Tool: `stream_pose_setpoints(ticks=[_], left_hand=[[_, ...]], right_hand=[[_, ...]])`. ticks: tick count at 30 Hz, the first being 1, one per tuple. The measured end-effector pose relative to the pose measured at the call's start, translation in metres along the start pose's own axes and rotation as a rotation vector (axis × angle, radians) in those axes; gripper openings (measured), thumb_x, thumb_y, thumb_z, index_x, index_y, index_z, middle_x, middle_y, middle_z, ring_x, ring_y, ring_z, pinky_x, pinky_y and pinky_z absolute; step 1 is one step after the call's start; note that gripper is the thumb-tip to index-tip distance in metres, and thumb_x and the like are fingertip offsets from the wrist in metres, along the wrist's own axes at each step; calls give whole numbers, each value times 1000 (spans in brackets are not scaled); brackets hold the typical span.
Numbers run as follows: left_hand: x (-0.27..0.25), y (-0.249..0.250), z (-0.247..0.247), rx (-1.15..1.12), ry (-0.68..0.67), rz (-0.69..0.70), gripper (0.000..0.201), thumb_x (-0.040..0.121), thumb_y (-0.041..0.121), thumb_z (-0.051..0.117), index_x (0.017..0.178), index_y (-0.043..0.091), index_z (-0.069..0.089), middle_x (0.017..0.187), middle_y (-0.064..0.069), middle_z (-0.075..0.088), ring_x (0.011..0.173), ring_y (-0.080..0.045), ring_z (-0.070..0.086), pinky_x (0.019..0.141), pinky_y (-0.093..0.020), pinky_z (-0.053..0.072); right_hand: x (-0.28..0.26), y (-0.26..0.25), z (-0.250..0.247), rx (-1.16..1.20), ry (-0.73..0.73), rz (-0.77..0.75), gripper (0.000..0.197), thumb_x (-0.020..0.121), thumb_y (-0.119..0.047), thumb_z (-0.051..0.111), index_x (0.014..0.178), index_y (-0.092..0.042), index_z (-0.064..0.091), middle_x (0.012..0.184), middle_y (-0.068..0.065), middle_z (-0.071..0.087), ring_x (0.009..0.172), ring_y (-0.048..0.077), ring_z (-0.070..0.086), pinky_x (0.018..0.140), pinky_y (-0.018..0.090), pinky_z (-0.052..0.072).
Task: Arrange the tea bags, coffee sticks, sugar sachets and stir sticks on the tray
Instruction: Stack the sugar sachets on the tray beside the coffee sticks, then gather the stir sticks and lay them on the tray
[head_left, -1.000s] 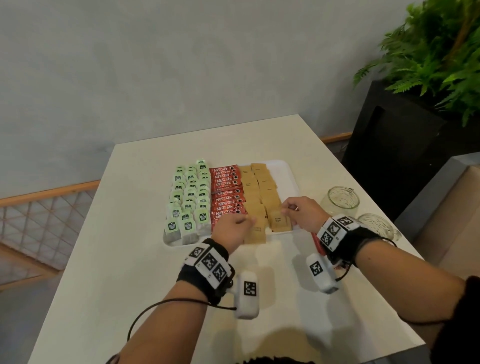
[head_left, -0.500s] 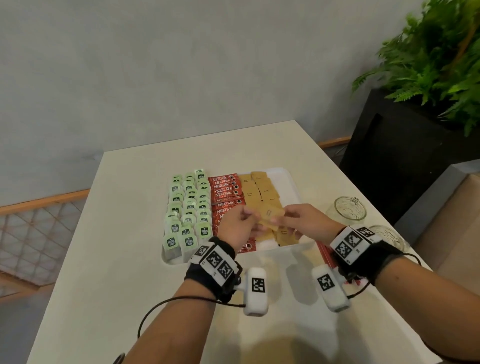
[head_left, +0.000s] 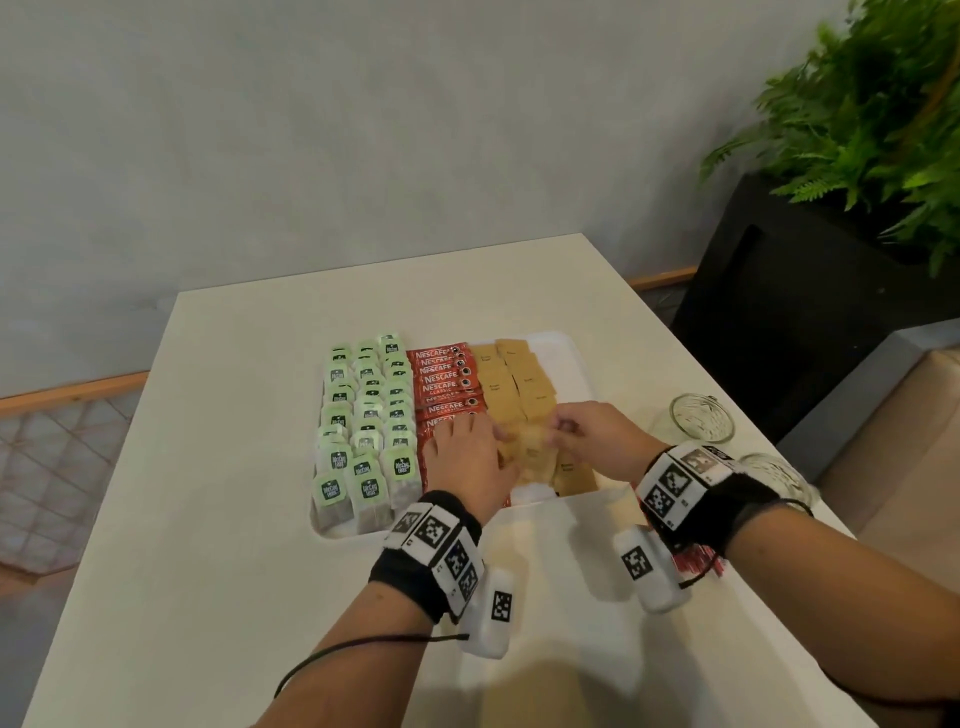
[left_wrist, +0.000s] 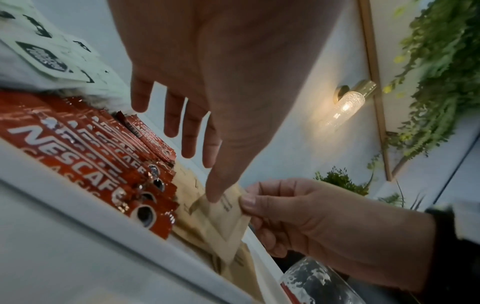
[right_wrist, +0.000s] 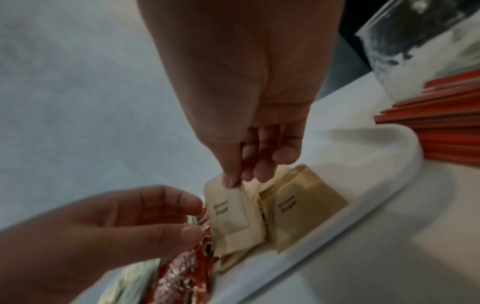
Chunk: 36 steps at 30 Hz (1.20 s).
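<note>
Right hand (right_wrist: 249, 102): thumb and fingers (right_wrist: 262, 172) pinching the top edge of a tan paper sugar sachet (right_wrist: 231, 216), held just above the near end of the tan sachet columns on the white rectangular tray (head_left: 571, 345). Left hand (left_wrist: 207, 72): fingers straight and slightly spread over the red Nescafé coffee sticks (head_left: 441, 379), thumb tip touching the same sachet. Green-tagged tea bags (head_left: 363, 415) fill the tray's left side, coffee sticks the middle. Red stir sticks (right_wrist: 441, 127) lie on the white table (head_left: 208, 519) beside the tray's right rim, near two clear glass cups (head_left: 701, 418).
</note>
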<state>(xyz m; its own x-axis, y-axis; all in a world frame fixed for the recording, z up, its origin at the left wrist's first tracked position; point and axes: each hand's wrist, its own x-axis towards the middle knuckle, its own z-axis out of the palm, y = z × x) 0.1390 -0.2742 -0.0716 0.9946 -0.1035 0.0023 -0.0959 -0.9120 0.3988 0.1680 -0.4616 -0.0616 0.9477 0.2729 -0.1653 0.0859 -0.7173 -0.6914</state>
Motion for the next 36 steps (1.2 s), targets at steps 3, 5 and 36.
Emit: stream_pose_setpoints(ticks=[3,5,36], left_hand=[[-1,-1,5,52,-2,45,41,83,42,66,117,28,49,126,2,47,118,-22,38,99,-37,33],[-1,-3,6,79,-5,49,39,81,42,69,113,29,50,123,1,46,115,-22,38,97,-37,33],[-21,112,52,-160,-484,97,27,86,32,60,77,8,68,71,-5,63,74,-26,64,55,-27,40]], right_hand=[[5,-10,2,-211,-91,-28,25,94,-21,59,71,-30,52,68,-14,51,63,1,45,59,18,33],[10,-12,5,-293,-146,-29,24,94,-18,57,72,-28,53,69,-14,51,65,3,46,62,21,34],[-120,58,11,155,290,272,28,85,-55,51,90,-29,60,91,-2,66,85,13,64,81,40,54]])
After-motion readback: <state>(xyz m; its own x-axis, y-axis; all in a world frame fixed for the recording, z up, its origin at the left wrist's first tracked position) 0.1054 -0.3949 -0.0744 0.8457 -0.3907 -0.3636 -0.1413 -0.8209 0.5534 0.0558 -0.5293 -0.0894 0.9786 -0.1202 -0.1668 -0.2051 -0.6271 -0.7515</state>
